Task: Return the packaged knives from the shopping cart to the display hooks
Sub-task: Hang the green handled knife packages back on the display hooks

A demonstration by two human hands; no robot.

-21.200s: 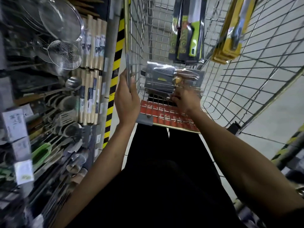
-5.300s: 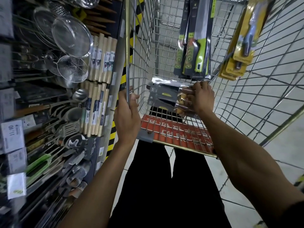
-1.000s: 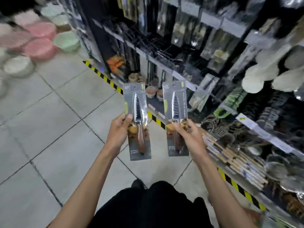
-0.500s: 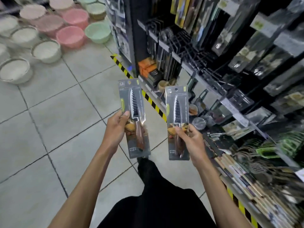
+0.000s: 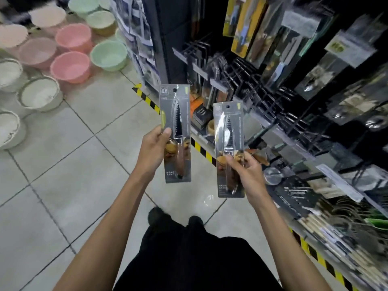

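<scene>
I hold two packaged knives upright in front of me, each a grey card with a serrated blade and a brown handle. My left hand (image 5: 152, 151) grips the left packaged knife (image 5: 177, 114) by its left edge, thumb on the front. My right hand (image 5: 246, 172) pinches the right packaged knife (image 5: 228, 127) near the handle. Black display hooks (image 5: 258, 89) stick out of the dark shelving just right of the packs, some bare. More carded knives (image 5: 243, 24) hang higher up. The shopping cart is out of view.
Pink, green and white plastic basins (image 5: 71, 66) stand stacked on the tiled floor at the upper left. A yellow-black hazard stripe (image 5: 201, 149) runs along the foot of the shelving. Utensils and chopstick packs (image 5: 336, 234) fill the lower right shelf.
The view has swung closer to the shelving and the hooks now stand right beside the packs. Both hands keep their grip on the knives, the right pack sitting a little lower.
</scene>
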